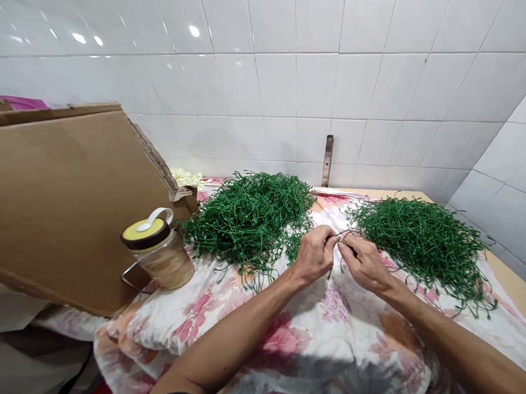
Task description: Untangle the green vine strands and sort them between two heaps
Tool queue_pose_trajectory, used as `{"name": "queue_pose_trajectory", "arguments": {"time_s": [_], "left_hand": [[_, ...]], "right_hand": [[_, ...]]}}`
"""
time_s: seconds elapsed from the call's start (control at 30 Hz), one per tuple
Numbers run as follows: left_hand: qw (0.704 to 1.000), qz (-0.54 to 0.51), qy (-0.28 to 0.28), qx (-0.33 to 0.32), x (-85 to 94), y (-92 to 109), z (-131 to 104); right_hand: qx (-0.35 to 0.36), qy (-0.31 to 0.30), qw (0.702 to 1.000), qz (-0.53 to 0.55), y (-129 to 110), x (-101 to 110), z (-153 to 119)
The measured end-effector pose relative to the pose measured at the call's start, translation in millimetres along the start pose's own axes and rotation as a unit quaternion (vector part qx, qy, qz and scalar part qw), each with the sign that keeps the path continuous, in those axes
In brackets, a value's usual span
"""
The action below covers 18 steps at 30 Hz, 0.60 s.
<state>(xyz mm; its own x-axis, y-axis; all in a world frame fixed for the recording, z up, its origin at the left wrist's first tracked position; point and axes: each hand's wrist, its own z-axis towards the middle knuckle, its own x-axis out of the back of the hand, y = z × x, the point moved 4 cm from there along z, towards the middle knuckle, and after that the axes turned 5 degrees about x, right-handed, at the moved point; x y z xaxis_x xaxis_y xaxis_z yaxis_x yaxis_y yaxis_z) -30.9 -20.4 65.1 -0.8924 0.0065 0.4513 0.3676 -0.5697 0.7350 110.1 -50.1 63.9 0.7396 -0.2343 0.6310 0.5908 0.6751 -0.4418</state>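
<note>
My left hand (315, 254) and my right hand (364, 261) meet over the floral cloth, fingertips nearly touching. Both are closed in a pinch on a thin green artificial stem (339, 235), most of which the fingers hide. Just left of my left hand lies a large heap of green plastic stems (255, 215) with small tips. A second heap of the same green stems (419, 236) spreads out beyond my right hand. A few stray pieces hang or lie below my fingers.
A clear jar (167, 264) with a yellow and brown lid stands at left, beside a big cardboard box (60, 202). Pale yellow bits (186, 177) lie behind it. A metal strip (328, 160) leans on the tiled wall. Floral cloth (199, 318) covers the table.
</note>
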Motion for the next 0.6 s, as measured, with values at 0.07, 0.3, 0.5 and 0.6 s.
{"name": "queue_pose_trajectory", "arguments": {"time_s": [0.07,0.3,0.5,0.6], "left_hand": [[1.0,-0.023,-0.007,-0.003,1.9,0,2],[0.975,-0.182,-0.068,0.11,7.9,-16,13],[0.991,-0.068,-0.076,0.088,10.3,-4,8],[0.994,-0.042,-0.065,0.077,9.0,-3,6]], "right_hand": [[0.009,0.005,1.0,0.004,-2,3,0],[-0.047,-0.018,0.998,0.026,15,11,8],[-0.037,-0.015,0.999,0.017,20,14,7],[-0.033,-0.037,0.999,0.013,18,13,7]]}}
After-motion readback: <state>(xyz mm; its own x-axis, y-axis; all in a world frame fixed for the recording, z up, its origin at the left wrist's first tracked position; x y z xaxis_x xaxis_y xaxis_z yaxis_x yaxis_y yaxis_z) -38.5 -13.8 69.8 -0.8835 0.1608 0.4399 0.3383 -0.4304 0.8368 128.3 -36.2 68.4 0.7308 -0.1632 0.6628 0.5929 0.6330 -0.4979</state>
